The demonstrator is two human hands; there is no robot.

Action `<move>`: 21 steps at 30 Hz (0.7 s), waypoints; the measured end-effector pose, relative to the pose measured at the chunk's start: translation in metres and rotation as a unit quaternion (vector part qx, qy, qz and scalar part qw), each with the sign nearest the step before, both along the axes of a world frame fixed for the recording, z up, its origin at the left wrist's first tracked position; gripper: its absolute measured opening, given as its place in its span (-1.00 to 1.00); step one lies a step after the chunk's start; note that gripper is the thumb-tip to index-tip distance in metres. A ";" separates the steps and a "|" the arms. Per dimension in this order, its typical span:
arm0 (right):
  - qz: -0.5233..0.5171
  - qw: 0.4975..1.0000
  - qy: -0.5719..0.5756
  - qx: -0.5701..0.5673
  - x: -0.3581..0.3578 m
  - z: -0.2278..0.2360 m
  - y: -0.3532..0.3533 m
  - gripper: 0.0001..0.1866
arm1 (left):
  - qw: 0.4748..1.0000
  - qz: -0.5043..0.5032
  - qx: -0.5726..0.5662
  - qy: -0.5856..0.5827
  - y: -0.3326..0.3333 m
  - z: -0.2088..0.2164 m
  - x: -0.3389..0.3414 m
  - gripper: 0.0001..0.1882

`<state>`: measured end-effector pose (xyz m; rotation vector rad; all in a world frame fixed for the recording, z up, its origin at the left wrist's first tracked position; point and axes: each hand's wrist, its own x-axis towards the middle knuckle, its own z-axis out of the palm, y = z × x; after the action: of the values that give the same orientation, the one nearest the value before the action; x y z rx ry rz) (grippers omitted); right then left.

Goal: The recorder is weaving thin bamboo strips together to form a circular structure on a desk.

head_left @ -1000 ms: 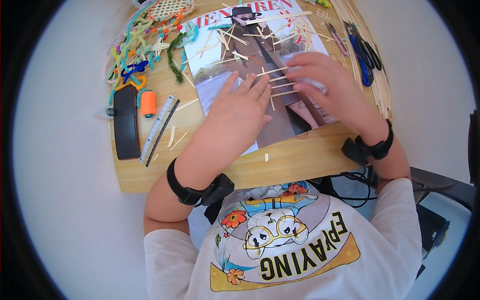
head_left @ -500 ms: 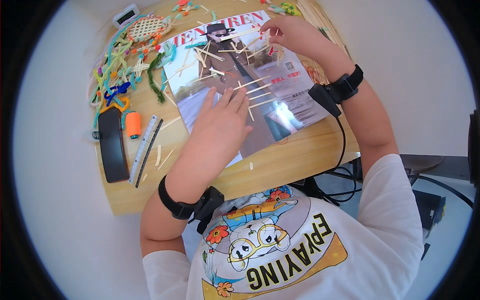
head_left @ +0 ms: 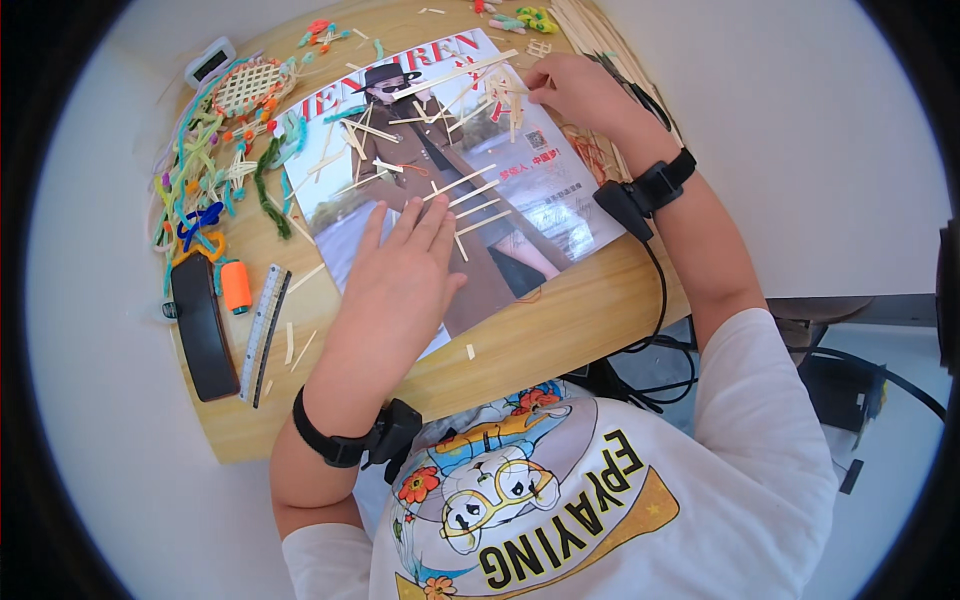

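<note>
My left hand (head_left: 400, 275) lies flat on a glossy magazine (head_left: 345, 250), fingers stretched out. Its fingertips touch or nearly touch a small arrangement of thin pale wooden strips (head_left: 478, 207): several lie roughly parallel, with another crossing them at their left ends. At the magazine's upper right edge is my right hand (head_left: 580, 95), its fingers bent and thumb and forefinger drawn together beside loose strips (head_left: 514, 105). Whatever is between those fingertips is too small to make out. A longer strip (head_left: 455, 75) slants across the cover's top, with more strips scattered below it.
Along the table's left side are a black phone (head_left: 203, 330), an orange thread spool (head_left: 236, 287), a clear ruler (head_left: 264, 335), coloured pipe cleaners (head_left: 190, 170) and a round woven piece (head_left: 252, 88). A bundle of long strips (head_left: 590, 35) lies far right. Cables (head_left: 665, 350) hang near the front edge.
The view has shifted, so the table sits lower and further left. My right hand has come slightly down and nearer along the magazine's right edge; the left hand stays flat beside the strips.
</note>
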<state>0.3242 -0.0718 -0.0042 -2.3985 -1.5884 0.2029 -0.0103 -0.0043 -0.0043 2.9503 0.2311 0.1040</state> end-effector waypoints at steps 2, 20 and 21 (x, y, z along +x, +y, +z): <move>-0.005 1.000 -0.010 0.013 0.001 -0.001 0.000 -0.79 | 1.000 0.005 0.000 0.003 0.000 0.001 0.000 -0.37; 0.006 0.835 0.506 0.216 -0.042 0.037 -0.022 -0.68 | 1.000 0.001 0.011 -0.002 0.000 0.001 0.001 -0.36; 0.010 0.845 0.496 0.200 -0.039 0.035 -0.022 -0.67 | 1.000 -0.002 0.017 0.002 0.000 0.000 0.001 -0.36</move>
<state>0.2852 -0.0942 0.0309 -1.4974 -0.9966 0.8556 -0.0092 -0.0042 -0.0043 2.9842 0.2267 0.1009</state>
